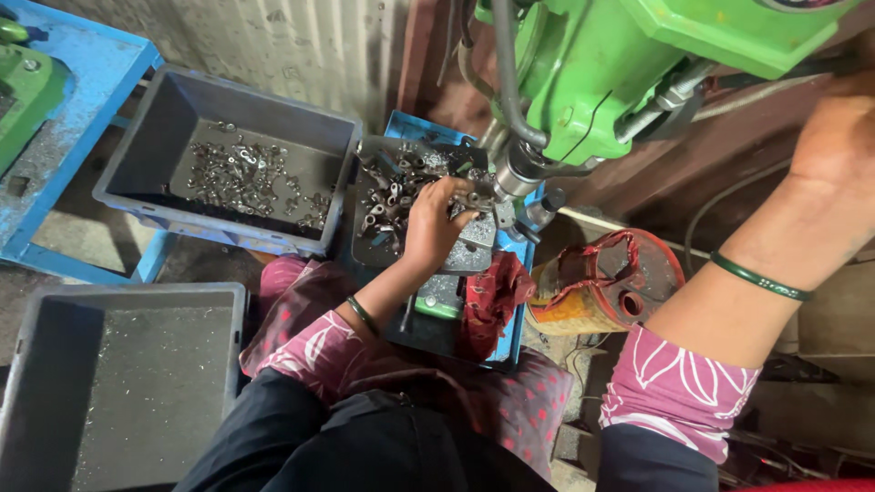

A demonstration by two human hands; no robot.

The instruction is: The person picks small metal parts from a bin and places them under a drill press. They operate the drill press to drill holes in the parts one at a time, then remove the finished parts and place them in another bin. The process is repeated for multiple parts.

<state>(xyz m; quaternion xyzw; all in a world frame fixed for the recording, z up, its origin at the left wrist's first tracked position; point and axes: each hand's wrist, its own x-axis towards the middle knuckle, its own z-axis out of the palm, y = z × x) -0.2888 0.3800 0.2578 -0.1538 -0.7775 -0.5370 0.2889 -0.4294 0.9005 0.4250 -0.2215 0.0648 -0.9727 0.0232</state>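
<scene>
fingers of the left hand pinch a small metal part; right hand raised, its grip unclear.

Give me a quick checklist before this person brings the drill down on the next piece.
1. Left hand clear of the drill tip: not ok, fingers beside it.
2. Piece seated under the tip: cannot tell, hand hides it.
3. Right hand on the green drill's lever: cannot tell, partly out of frame.
4. Loose red cloth away from the tip: ok.
5. Metal pieces within reach: ok.
</scene>
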